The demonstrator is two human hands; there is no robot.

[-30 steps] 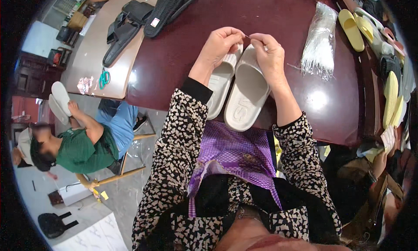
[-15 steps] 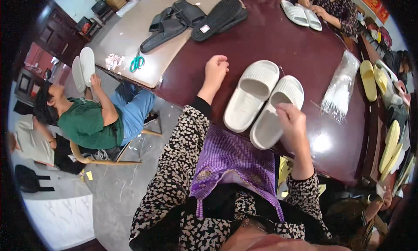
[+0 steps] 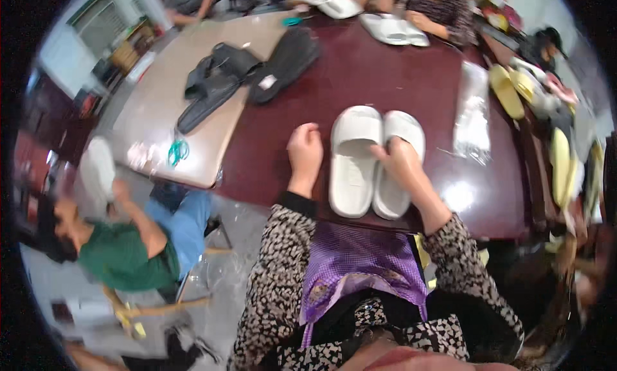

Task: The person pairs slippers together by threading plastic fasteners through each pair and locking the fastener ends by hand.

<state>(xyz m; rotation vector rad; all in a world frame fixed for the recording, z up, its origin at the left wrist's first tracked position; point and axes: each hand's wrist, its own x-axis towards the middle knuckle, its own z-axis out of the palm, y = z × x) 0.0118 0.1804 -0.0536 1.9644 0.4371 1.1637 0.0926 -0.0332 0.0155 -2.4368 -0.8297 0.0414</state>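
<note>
A pair of off-white slippers lies side by side in front of me, toes pointing away: the left slipper (image 3: 352,181) and the right slipper (image 3: 391,200). My right hand (image 3: 406,168) reaches over the right slipper, its thumb lying across the inner edge of the left one and its fingers at the right one's foot opening; they look closed on the two inner edges, with the fingertips partly hidden. Left of the pair, apart from it, my left hand (image 3: 304,155) rests above the table with its fingers curled in, and nothing shows in it.
Black slippers (image 3: 218,94) lie at the far left of the dark red table (image 3: 276,123). Green-handled scissors (image 3: 178,152) are on the beige section. A clear bag of white plastic strips (image 3: 472,117) lies to the right, beside yellow slippers (image 3: 506,91). Other people handle pale slippers (image 3: 393,30).
My view has swung, shifting the surroundings. The two slippers sit closer together and straighter. My right hand has gone from a pinch above the right slipper to a hold across both inner edges.
</note>
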